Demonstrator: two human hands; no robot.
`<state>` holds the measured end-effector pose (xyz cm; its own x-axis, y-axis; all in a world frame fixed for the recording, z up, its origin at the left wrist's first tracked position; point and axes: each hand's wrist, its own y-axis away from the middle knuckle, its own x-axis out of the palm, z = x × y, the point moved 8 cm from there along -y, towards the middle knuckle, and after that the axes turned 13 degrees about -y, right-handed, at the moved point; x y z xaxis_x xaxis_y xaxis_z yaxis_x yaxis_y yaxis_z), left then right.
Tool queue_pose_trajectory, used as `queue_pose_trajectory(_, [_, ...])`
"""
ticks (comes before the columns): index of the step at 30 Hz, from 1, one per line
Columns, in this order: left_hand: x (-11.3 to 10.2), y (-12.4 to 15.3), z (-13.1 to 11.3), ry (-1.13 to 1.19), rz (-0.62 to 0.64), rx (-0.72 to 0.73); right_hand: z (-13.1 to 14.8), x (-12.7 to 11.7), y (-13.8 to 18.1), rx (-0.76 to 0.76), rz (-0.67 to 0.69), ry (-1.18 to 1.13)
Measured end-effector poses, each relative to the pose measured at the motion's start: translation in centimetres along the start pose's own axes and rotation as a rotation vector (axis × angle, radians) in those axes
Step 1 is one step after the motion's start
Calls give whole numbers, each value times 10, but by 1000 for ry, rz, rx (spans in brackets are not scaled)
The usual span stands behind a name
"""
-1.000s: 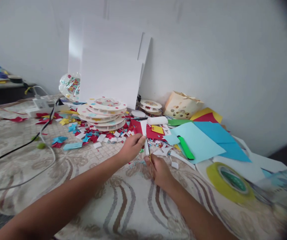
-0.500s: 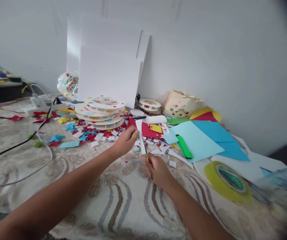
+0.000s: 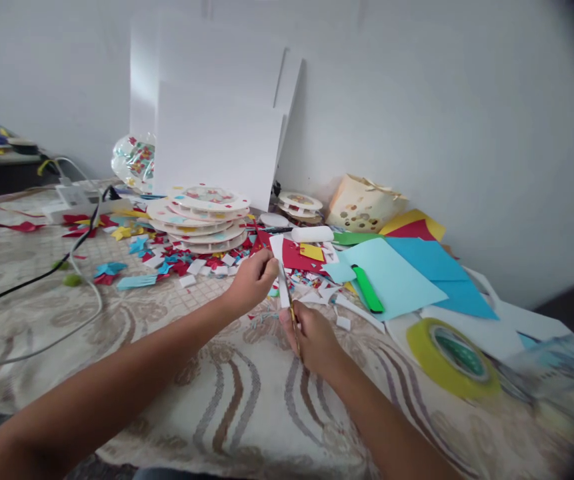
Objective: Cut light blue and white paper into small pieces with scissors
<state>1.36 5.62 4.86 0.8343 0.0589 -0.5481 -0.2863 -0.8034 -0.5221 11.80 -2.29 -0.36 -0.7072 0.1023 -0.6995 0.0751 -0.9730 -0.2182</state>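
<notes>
Nothing you can read here. Yellow tape roll (image 3: pixel 439 367) at your view's 4 o'clock: any print on its green core (image 3: pixel 465 355) is too blurred.

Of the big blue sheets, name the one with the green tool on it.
The pale blue sheet: the green tool lies along its left edge. The darker blue sheet extends farther right, apart from the tool.

Beyond the fingers (image 3: pixel 269 268) rises 1 pale wall (image 3: pixel 441 100); below them spreads a patterned, cloth-covered table (image 3: pixel 247 427); far left of them stands 1 side table (image 3: pixel 7 159).
</notes>
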Motion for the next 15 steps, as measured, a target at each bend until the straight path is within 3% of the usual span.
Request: queue_pose_trajectory(15, [2, -2, 11, 79, -27, -73, -2, 6, 0, 47, 88, 14])
